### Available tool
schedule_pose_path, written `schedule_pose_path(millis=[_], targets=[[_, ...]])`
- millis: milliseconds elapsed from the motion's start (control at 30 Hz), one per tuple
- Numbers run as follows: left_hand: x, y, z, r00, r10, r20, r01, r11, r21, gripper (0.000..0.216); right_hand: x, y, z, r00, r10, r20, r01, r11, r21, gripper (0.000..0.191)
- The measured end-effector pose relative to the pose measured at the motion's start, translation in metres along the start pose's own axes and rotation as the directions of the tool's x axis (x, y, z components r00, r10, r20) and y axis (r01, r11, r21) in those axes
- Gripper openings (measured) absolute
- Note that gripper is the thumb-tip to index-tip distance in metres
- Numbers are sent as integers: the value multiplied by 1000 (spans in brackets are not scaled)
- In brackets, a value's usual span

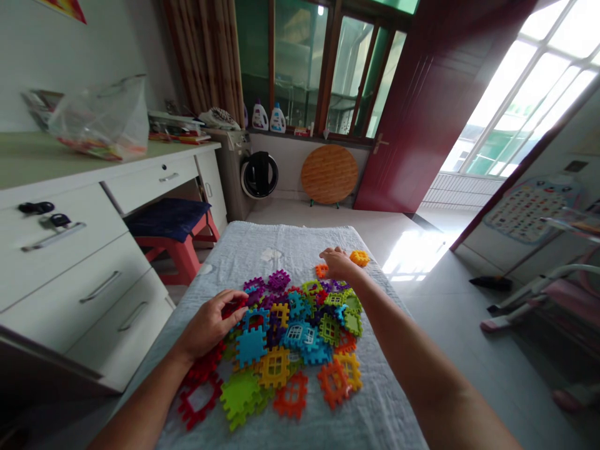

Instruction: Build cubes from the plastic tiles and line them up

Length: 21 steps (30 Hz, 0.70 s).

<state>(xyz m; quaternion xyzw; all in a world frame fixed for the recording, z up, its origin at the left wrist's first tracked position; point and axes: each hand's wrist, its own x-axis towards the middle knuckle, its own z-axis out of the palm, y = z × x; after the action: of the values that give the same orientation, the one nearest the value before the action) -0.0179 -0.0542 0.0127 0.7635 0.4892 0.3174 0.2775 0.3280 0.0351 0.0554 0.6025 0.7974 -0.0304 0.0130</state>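
Observation:
A heap of coloured interlocking plastic tiles [290, 350] lies on a table covered with a pale grey cloth [262, 250]. My left hand [210, 322] rests on the left side of the heap, fingers curled over a red tile [234, 307]. My right hand [338, 262] is stretched to the far right edge of the heap, fingers bent down onto a small orange tile [321, 270]. Another orange tile [359, 257] lies just right of that hand, apart from the heap.
A white desk with drawers [70, 250] stands at the left, keys [44, 209] hanging in a drawer lock. A red stool with a blue cushion [173, 234] sits under it. A dark red door [422, 112], a round wooden board [329, 175] and grey floor lie beyond.

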Motion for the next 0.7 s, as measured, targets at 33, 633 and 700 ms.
schedule_pose_path(millis=[33, 633, 700], targets=[[0, 0, 0, 1000, 2, 1, -2, 1000, 0, 35, 2, -2, 2, 999, -29, 29, 30, 999, -39, 45], [-1, -1, 0, 1000, 6, -13, -5, 999, 41, 36, 18, 74, -31, 999, 31, -16, -32, 997, -69, 53], [-1, -2, 0, 1000, 5, -7, -4, 999, 48, 37, 16, 76, -23, 999, 46, 18, -44, 996, -74, 54]])
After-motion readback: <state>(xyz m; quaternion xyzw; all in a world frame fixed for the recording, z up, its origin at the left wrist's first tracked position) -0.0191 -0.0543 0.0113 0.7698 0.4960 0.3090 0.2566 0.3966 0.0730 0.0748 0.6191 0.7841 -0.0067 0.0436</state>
